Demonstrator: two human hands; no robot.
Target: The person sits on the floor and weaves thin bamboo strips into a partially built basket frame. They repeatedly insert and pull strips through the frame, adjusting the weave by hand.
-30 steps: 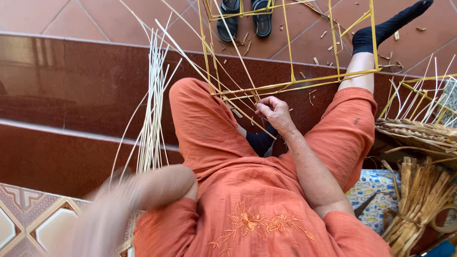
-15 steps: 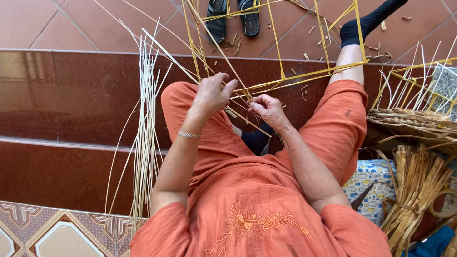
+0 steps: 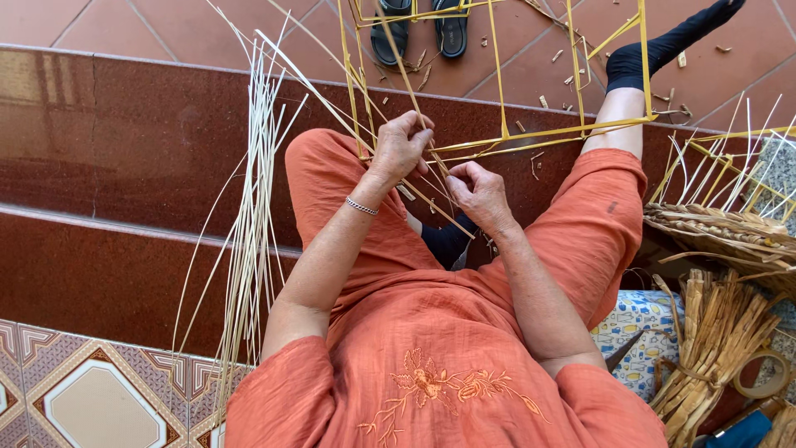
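The yellow cane frame (image 3: 572,124) stood over the person's knees, its near corner drawn in above the lap, seemingly so both hands could reach it. A loose bundle of pale strips (image 3: 249,241) leaned just beside the left leg. The left hand (image 3: 402,149) was closed around strips at that corner; the right hand (image 3: 479,192) pinched a thin strip (image 3: 431,207) just below it.
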